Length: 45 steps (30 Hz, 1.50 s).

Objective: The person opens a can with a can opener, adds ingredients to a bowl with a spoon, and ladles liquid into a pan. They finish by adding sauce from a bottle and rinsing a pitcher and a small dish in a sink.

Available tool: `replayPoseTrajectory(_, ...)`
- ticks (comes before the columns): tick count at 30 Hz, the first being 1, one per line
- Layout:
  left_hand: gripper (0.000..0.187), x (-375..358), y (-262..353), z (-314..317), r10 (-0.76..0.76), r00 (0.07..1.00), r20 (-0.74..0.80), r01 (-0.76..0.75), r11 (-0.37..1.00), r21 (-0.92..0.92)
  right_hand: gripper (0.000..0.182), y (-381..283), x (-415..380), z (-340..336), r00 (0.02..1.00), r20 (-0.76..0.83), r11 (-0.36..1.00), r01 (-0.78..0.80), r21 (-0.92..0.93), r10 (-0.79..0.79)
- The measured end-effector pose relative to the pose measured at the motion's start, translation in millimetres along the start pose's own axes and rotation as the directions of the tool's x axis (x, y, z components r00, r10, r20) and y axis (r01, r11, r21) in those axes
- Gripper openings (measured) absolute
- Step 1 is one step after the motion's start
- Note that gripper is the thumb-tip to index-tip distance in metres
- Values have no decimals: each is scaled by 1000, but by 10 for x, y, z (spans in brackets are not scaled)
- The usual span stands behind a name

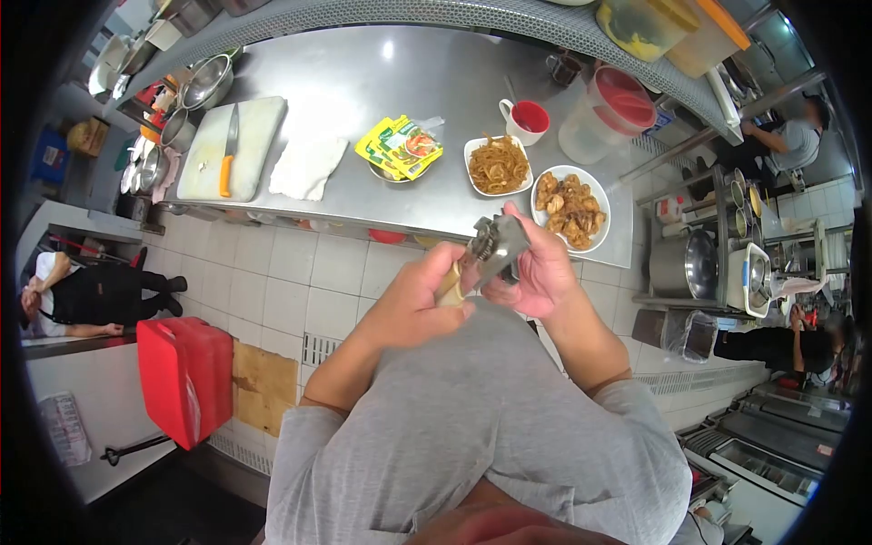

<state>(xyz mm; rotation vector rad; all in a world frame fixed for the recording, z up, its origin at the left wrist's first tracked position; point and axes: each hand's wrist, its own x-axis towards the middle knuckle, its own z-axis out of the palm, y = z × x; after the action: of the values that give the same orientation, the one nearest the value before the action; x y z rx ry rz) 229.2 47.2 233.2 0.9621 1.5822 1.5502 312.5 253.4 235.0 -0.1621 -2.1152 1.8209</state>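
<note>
In front of my chest, both hands hold a dark metal gadget (501, 247) with small mechanical parts along one side; its exact kind I cannot make out. My right hand (545, 268) is closed around its far end. My left hand (422, 298) grips its near end, where a pale yellowish part (450, 285) shows between thumb and fingers. Just beyond, on the steel table, stand a white oval plate of browned chicken pieces (572, 207) and a square white bowl of brown noodle-like strips (499, 165). Yellow seasoning packets (400, 145) lie over a small metal bowl.
The steel table (363, 68) carries a white cutting board (259, 136) with an orange-handled knife (228, 163), a white cloth (309, 167), a red-and-white mug (527, 120) and a red-lidded pitcher (604, 113). A red bin (184, 381) stands left. Several people are around the kitchen.
</note>
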Motion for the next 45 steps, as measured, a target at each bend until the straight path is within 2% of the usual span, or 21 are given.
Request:
replayPoseTrajectory(4,41,-24,-97,-40,-4,999,-47,-7,973,-233,38,65,57,-24,1000,9,989,-27,147,26)
replayPoseTrajectory(5,38,-26,-95,-49,-21,998,-57,4,958,-287,42,50,61,4,961,-124,969,242,-43,-245)
replayPoseTrajectory(7,38,-31,-124,-54,1,999,-48,-16,950,-312,45,-138,128,43,869,-49,827,449,-339,-492)
replayPoseTrajectory(8,38,-29,-136,-55,12,999,-38,-24,946,-322,46,-139,141,60,886,-39,837,420,-352,-461)
replayPoseTrajectory(10,38,-35,-136,-26,-35,999,-28,23,938,-347,49,-141,172,94,917,-19,851,362,-380,-399)
replayPoseTrajectory(11,38,-19,-134,-19,-54,998,-26,41,933,-357,50,-150,128,103,994,-39,977,91,-193,-101)
replayPoseTrajectory(12,38,-15,-120,-22,-24,999,-30,13,950,-312,52,-110,156,97,976,142,948,-198,250,167)
replayPoseTrajectory(13,38,-35,-103,-26,2,999,-33,-11,963,-268,56,-71,183,91,855,308,653,-517,553,417)
replayPoseTrajectory(16,41,-78,-133,-102,-13,1000,-25,8,981,-191,51,-72,164,191,851,180,737,-519,432,493)
replayPoseTrajectory(17,44,-120,-150,-144,-38,999,-37,31,984,-178,50,74,100,156,969,48,962,-245,124,241)
replayPoseTrajectory(18,43,-157,-142,-178,-14,999,-43,7,988,-154,52,63,104,196,1000,-13,1000,8,13,-8)
replayPoseTrajectory(20,43,-200,-124,-239,31,997,-71,-38,994,-101,62,50,188,340,858,-50,848,494,-193,-512)
replayPoseTrajectory(23,43,-313,-106,-323,-2,994,-111,-15,988,-155,77,143,228,469,822,29,743,529,-410,-569)
replayPoseTrajectory(27,42,-450,-202,-543,13,989,-146,-35,989,-145,68,129,386,801,773,96,685,605,-406,-627)
replayPoseTrajectory(30,40,-597,-238,-702,37,983,-182,-61,990,-128,56,208,434,1088,948,80,949,312,-53,-307)
replayPoseTrajectory(31,39,-648,-251,-749,47,980,-191,-72,990,-124,54,184,412,1195,994,40,987,-102,121,98)
replayPoseTrajectory(32,39,-705,-260,-817,52,974,-219,-76,992,-102,53,155,488,1282,944,161,871,-327,365,287)
replayPoseTrajectory(34,39,-864,-269,-989,68,960,-272,-85,995,-51,53,92,657,1482,717,508,350,-686,638,478)
replayPoseTrajectory(38,42,-1209,-270,-1328,29,937,-349,-45,998,-40,52,92,774,1959,777,486,545,-628,555,400)
replayPoseTrajectory(42,44,-1478,-227,-1610,21,895,-445,2,999,50,52,93,835,2401,775,439,588,-631,506,454)
replayPoseTrajectory(45,44,-1599,-90,-1971,64,883,-466,39,978,207,52,202,910,2535,750,577,711,-596,374,324)
